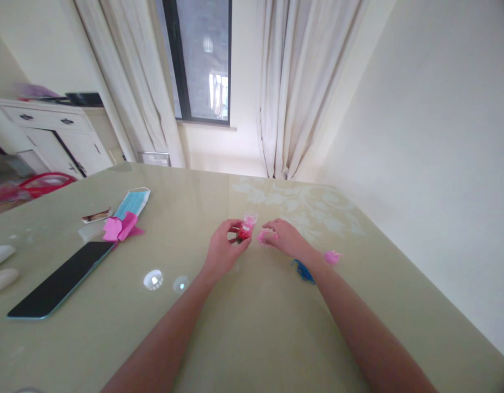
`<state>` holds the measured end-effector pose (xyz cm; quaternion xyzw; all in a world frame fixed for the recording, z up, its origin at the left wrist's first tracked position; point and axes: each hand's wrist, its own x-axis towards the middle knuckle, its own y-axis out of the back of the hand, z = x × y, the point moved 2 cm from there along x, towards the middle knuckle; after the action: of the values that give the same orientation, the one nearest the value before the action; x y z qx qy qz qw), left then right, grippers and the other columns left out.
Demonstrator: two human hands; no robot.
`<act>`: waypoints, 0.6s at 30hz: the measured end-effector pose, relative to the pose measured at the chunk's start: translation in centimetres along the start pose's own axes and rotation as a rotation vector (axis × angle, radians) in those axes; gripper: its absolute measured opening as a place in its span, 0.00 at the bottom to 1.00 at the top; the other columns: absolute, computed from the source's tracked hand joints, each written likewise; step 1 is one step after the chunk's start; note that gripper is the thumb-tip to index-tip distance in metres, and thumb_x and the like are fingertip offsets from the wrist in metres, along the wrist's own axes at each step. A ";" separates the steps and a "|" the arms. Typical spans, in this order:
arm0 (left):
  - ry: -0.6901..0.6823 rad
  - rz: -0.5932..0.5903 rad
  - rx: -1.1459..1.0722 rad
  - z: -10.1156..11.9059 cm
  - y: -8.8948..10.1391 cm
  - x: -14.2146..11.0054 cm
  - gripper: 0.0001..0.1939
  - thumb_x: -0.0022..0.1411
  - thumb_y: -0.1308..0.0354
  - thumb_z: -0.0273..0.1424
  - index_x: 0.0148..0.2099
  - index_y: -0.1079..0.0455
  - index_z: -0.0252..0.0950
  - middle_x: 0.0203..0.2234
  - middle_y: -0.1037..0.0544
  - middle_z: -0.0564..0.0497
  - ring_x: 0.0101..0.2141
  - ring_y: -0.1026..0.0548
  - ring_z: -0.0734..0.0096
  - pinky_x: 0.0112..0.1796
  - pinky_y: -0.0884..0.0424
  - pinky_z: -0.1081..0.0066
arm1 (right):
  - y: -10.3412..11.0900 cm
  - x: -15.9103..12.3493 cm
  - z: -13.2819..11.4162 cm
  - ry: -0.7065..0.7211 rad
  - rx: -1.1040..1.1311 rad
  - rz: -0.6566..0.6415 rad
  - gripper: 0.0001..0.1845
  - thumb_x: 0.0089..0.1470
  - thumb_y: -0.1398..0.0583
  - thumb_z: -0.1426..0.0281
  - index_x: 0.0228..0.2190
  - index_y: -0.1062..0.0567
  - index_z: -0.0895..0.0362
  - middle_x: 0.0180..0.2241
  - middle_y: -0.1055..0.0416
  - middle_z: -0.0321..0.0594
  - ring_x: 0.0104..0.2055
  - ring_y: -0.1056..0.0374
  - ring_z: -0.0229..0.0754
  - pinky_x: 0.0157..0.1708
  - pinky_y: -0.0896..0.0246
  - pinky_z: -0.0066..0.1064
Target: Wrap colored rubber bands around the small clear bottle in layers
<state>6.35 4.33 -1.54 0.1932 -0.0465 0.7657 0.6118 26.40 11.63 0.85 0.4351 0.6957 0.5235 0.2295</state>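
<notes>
My left hand (223, 248) is curled round a small clear cup (247, 224) holding something red, near the middle of the glossy pale table (256, 327). Just right of it, my right hand (282, 237) rests on the table with its fingertips pinched on a small pink piece (262, 236). Another pink piece (333, 257) lies beside my right forearm, and a small blue thing (303, 271) lies partly under that arm.
A dark tablet (61, 279) lies at the left, with pink folded paper (120, 227), a blue face mask (133, 201) and a small card (97, 216) behind it. A white cabinet (55, 134) and curtained window (203, 60) stand beyond; a wall runs along the right.
</notes>
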 end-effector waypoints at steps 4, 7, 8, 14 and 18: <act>-0.094 -0.009 0.138 -0.2 0.4 0.1 0.18 0.58 0.33 0.30 0.51 0.28 0.39 0.45 0.22 0.46 0.45 0.21 0.62 0.45 0.19 0.60 | -1.6 0.0 -0.2 0.059 -0.131 -0.094 0.13 0.63 0.37 0.69 0.49 0.19 0.58 0.49 0.22 0.52 0.52 0.27 0.51 0.53 0.37 0.37; -0.159 -0.009 0.273 -0.2 0.8 0.2 0.17 0.59 0.34 0.28 0.51 0.28 0.40 0.45 0.23 0.46 0.46 0.22 0.60 0.47 0.21 0.59 | -1.8 0.0 -0.4 0.059 -0.144 -0.084 0.12 0.65 0.40 0.72 0.46 0.18 0.58 0.45 0.21 0.50 0.49 0.26 0.49 0.49 0.37 0.34; -0.172 -0.008 0.309 -0.2 0.9 0.2 0.17 0.60 0.35 0.28 0.52 0.28 0.40 0.45 0.23 0.46 0.46 0.22 0.60 0.48 0.21 0.59 | -1.8 0.0 -0.5 0.057 -0.144 -0.080 0.12 0.65 0.41 0.73 0.45 0.18 0.58 0.43 0.20 0.50 0.47 0.26 0.49 0.48 0.37 0.34; -0.225 -0.013 0.500 0.2 1.3 0.2 0.17 0.60 0.36 0.24 0.52 0.28 0.40 0.45 0.22 0.46 0.46 0.24 0.58 0.49 0.25 0.58 | -1.6 0.1 -1.0 0.031 -0.119 -0.049 0.10 0.61 0.38 0.76 0.37 0.16 0.57 0.38 0.18 0.46 0.40 0.24 0.46 0.40 0.37 0.31; -0.213 -0.007 0.636 0.3 1.5 0.2 0.17 0.61 0.37 0.23 0.52 0.28 0.38 0.45 0.22 0.46 0.47 0.26 0.56 0.50 0.27 0.57 | 0.7 0.3 -0.9 0.015 0.060 0.106 0.09 0.59 0.37 0.76 0.37 0.16 0.56 0.35 0.17 0.41 0.36 0.24 0.41 0.38 0.35 0.29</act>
<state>4.95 4.04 -0.96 0.4533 0.1318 0.7153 0.5153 25.81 11.41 1.87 0.4741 0.6888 0.5171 0.1829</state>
